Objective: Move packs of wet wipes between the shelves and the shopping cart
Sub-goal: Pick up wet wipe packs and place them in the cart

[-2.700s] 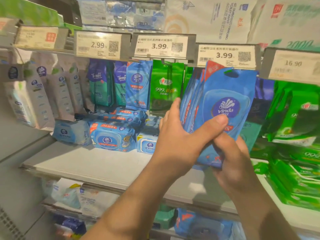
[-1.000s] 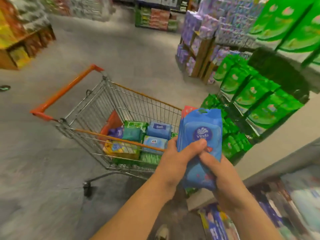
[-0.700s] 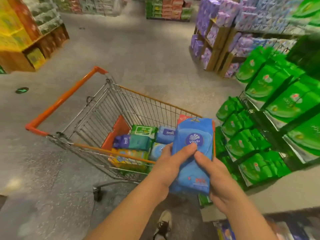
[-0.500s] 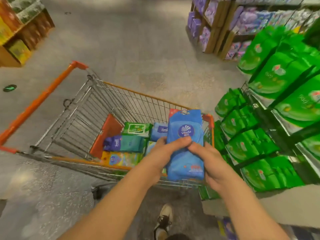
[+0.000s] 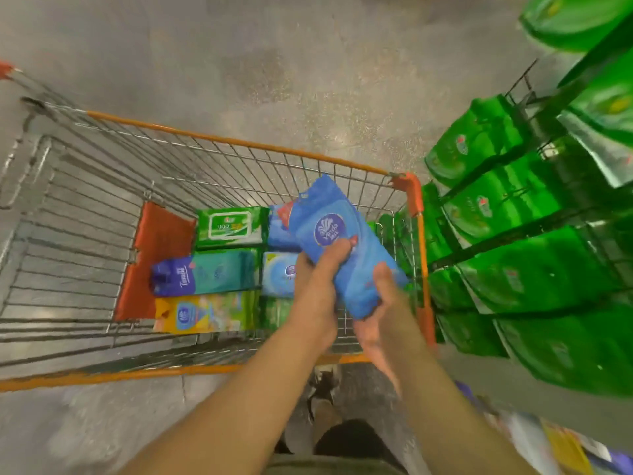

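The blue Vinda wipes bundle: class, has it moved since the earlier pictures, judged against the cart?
Yes. The blue Vinda wipes bundle, held by the left hand and right hand, has come from the shelf hooks to above the shopping cart basket, near its right corner.

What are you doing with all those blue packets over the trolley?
A person is holding a bunch of blue Vinda wet wipe packs in both hands, the left hand and the right hand, right above the shopping cart. The packs are not in the cart yet. Other packs already lie in it, such as a green pack and a Tempo pack. Shelves of green packs stand to the right.
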A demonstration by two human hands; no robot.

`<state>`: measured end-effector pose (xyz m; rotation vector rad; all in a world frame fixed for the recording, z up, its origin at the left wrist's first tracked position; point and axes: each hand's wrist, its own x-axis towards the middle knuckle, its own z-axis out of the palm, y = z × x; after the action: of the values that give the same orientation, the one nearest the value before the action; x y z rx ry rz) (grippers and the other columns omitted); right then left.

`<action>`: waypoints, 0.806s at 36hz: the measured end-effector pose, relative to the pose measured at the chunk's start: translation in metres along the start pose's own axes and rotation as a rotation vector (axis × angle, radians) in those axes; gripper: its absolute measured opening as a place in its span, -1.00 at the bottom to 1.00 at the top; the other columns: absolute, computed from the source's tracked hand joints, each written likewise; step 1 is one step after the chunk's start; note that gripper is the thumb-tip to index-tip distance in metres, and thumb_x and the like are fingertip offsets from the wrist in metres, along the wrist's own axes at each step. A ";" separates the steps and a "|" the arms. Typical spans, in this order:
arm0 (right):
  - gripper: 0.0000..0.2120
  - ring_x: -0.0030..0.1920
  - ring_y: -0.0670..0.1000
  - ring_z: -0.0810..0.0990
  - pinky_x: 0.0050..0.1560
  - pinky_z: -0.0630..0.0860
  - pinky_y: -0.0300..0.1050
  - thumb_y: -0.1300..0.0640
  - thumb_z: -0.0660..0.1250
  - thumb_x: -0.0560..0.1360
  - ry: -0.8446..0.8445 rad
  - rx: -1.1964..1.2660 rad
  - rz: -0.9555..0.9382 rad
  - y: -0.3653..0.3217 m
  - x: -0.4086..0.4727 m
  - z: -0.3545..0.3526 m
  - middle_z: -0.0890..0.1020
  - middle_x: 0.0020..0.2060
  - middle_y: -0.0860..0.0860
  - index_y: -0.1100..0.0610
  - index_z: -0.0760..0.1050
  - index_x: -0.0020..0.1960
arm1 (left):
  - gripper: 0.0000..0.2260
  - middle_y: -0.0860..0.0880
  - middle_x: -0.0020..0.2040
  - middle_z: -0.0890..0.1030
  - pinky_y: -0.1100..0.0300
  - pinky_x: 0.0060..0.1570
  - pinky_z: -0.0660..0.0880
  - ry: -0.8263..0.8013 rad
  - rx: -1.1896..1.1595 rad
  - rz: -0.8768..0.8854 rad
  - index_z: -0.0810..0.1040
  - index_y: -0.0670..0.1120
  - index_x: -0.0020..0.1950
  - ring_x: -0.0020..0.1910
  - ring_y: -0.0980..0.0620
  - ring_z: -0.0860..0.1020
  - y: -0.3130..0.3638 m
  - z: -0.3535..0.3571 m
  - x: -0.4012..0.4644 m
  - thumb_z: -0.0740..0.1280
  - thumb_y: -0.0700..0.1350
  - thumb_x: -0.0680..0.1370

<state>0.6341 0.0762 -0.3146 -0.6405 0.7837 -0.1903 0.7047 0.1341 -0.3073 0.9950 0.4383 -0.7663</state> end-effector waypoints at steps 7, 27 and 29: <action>-0.45 0.08 0.18 0.62 0.07 0.56 0.06 -0.10 0.62 0.27 0.079 -0.191 0.014 -0.006 0.045 -0.036 0.63 0.17 0.24 0.19 0.62 0.12 | -0.34 -0.04 0.13 0.68 0.19 -0.07 0.57 -0.081 0.154 -0.061 0.54 -0.11 0.32 0.04 0.04 0.65 -0.007 -0.034 0.034 0.50 0.07 0.26; -0.81 -0.15 0.07 0.74 -0.09 0.70 0.03 0.17 0.53 0.44 0.334 -0.666 0.489 0.016 0.090 -0.107 0.76 -0.17 0.08 0.19 0.65 0.01 | -0.83 0.09 -0.09 0.73 0.35 -0.16 0.59 -0.306 0.686 -0.646 0.62 -0.07 0.10 -0.13 0.19 0.69 -0.057 -0.131 0.116 0.40 -0.28 0.55; -0.64 0.01 0.17 0.73 0.16 0.62 0.25 0.08 0.58 0.35 0.367 -0.722 0.528 0.019 0.100 -0.112 0.76 -0.06 0.12 0.16 0.65 0.09 | -0.82 0.09 -0.09 0.73 0.35 -0.16 0.58 -0.292 0.667 -0.665 0.61 -0.06 0.12 -0.13 0.18 0.69 -0.064 -0.129 0.121 0.41 -0.26 0.55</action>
<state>0.6238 0.0004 -0.4446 -1.0627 1.3669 0.4971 0.7384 0.1811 -0.4859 1.3378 0.2518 -1.7085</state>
